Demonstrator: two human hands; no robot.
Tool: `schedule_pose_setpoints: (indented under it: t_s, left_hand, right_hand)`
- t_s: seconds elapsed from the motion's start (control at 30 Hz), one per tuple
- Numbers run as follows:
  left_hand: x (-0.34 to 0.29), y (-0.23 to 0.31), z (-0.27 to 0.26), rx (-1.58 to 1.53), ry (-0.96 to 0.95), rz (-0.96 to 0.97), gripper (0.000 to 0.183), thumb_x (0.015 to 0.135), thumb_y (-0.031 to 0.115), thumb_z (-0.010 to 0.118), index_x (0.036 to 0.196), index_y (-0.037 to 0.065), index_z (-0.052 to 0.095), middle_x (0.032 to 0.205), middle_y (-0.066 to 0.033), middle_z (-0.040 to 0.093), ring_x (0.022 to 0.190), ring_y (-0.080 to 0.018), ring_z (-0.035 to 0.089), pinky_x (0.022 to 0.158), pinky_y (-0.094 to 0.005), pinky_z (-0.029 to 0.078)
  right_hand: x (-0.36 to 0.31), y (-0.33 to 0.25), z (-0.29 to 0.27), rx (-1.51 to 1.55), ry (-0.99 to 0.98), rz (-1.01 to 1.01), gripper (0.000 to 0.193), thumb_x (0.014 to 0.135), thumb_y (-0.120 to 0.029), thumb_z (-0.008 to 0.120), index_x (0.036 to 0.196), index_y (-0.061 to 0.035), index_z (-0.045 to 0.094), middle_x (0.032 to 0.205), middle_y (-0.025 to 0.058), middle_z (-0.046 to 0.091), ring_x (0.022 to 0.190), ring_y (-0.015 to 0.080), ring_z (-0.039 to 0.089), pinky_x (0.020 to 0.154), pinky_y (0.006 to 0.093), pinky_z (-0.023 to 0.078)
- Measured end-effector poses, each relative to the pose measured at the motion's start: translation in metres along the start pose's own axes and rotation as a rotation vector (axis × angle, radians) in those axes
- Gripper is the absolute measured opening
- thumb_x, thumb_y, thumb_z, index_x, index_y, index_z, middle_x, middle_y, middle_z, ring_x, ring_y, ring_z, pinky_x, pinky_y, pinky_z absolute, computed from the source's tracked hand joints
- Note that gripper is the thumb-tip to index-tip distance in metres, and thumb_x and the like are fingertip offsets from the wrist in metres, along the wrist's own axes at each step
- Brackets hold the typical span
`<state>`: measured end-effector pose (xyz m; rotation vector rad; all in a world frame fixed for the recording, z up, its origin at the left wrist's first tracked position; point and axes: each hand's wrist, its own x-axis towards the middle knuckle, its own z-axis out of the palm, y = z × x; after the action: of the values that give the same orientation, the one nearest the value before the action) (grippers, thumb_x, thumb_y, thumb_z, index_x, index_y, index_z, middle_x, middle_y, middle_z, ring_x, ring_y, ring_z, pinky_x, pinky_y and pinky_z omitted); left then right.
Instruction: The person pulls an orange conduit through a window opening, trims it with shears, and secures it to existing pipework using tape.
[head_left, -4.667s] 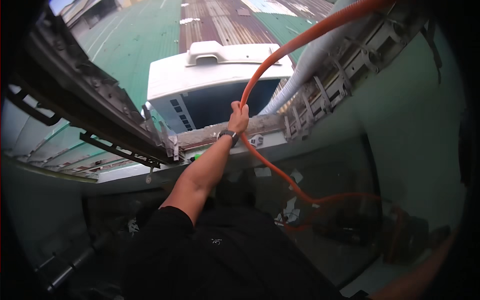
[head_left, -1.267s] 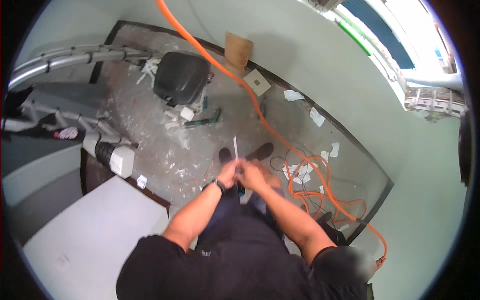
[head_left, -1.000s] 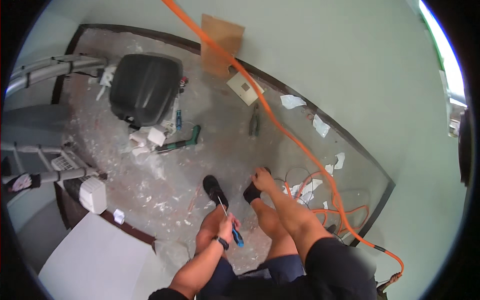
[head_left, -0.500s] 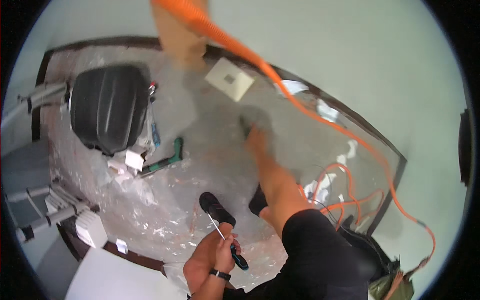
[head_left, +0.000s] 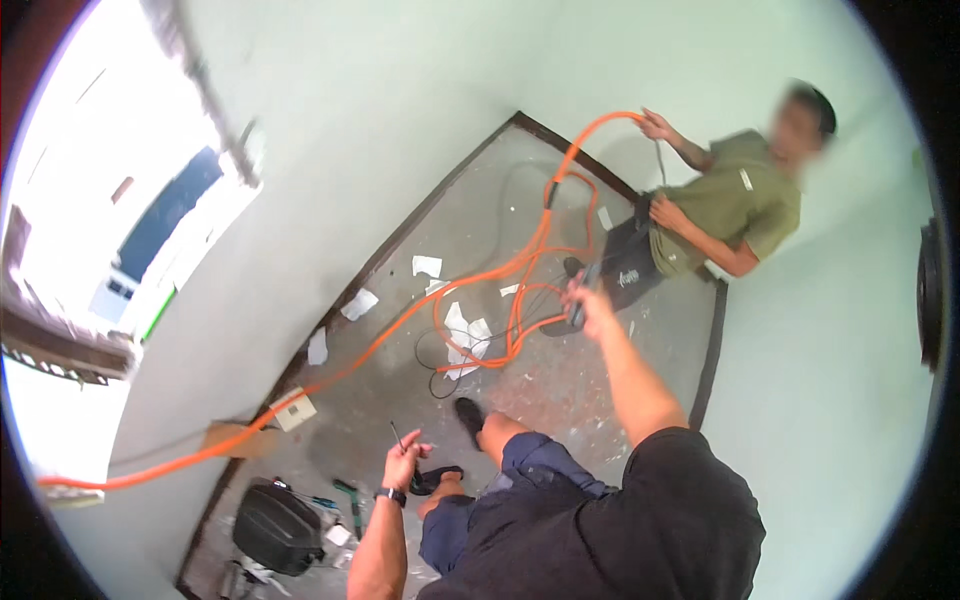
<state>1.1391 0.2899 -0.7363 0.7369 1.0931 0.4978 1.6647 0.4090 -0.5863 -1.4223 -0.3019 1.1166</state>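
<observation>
My left hand [head_left: 403, 462] is closed around a screwdriver, its thin dark shaft [head_left: 396, 433] pointing up past the fingers. My right hand [head_left: 594, 308] is stretched forward, gripping a dark grey elongated tool [head_left: 578, 314] whose kind is blurred. Beyond it stands a co-worker [head_left: 735, 205] in an olive shirt. One of the co-worker's hands [head_left: 655, 125] holds the end of an orange corrugated conduit [head_left: 590, 128], with a thin dark cable hanging below. The conduit loops over the floor and runs left along the wall.
Paper scraps [head_left: 465, 335] lie among the conduit loops. A pale square plate [head_left: 295, 410] and cardboard [head_left: 240, 440] rest by the left wall. At lower left are a black case [head_left: 278, 527] and a green-handled tool [head_left: 350, 500]. A bright window [head_left: 110, 200] opens at upper left.
The view has swung right, bringing the co-worker and room corner into sight. My right arm now reaches toward the co-worker with the dark tool. The screwdriver stays in my left hand.
</observation>
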Motion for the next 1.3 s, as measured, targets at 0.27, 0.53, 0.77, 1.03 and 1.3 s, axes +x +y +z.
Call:
schedule_pose_setpoints:
  t_s: [0.27, 0.53, 0.77, 1.03, 1.3]
  left_hand:
    - [0.050, 0.248, 0.168, 0.700, 0.008, 0.420, 0.038, 0.108, 0.021, 0.048, 0.138, 0.001, 0.058, 0.102, -0.0126, 0.075, 0.084, -0.0192, 0.070, 0.079, -0.0340, 0.055]
    - [0.131, 0.332, 0.456, 0.868, -0.025, 0.877, 0.032, 0.101, 0.012, 0.058, 0.131, 0.003, 0.059, 0.121, -0.0190, 0.067, 0.114, -0.0336, 0.065, 0.094, -0.0414, 0.053]
    - [0.172, 0.386, 0.552, 0.852, -0.090, 0.859, 0.042, 0.106, 0.024, 0.055, 0.143, 0.003, 0.054, 0.130, -0.0160, 0.068, 0.121, -0.0279, 0.065, 0.102, -0.0371, 0.050]
    - [0.229, 0.365, 0.544, 0.744, -0.058, 0.549, 0.048, 0.107, 0.027, 0.053, 0.149, 0.005, 0.048, 0.146, -0.0140, 0.060, 0.133, -0.0266, 0.058, 0.107, -0.0376, 0.048]
    - [0.245, 0.353, 0.552, 0.608, -0.079, 0.416, 0.050, 0.105, 0.024, 0.052, 0.152, 0.009, 0.044, 0.145, -0.0160, 0.059, 0.101, -0.0228, 0.070, 0.083, -0.0366, 0.058]
  right_hand:
    - [0.082, -0.242, -0.084, 0.176, 0.118, -0.461, 0.049, 0.085, 0.003, 0.058, 0.129, -0.0130, 0.046, 0.109, 0.0056, 0.057, 0.084, 0.0208, 0.067, 0.066, 0.0337, 0.050]
    - [0.194, -0.270, -0.150, -0.107, 0.145, -0.487, 0.048, 0.086, 0.002, 0.058, 0.130, -0.0001, 0.041, 0.109, 0.0136, 0.054, 0.080, 0.0212, 0.067, 0.063, 0.0342, 0.053]
    - [0.231, -0.244, -0.184, -0.655, 0.171, -0.582, 0.060, 0.087, -0.004, 0.060, 0.144, 0.0038, 0.040, 0.142, 0.0273, 0.041, 0.122, 0.0407, 0.056, 0.097, 0.0419, 0.052]
    - [0.201, -0.255, -0.166, -0.967, 0.016, -0.866, 0.064, 0.084, -0.008, 0.064, 0.144, 0.0011, 0.043, 0.146, 0.0250, 0.048, 0.138, 0.0457, 0.045, 0.116, 0.0486, 0.036]
    - [0.159, -0.241, -0.142, -1.024, -0.184, -0.819, 0.048, 0.083, -0.008, 0.062, 0.130, -0.0018, 0.051, 0.127, 0.0220, 0.060, 0.121, 0.0439, 0.058, 0.101, 0.0466, 0.047]
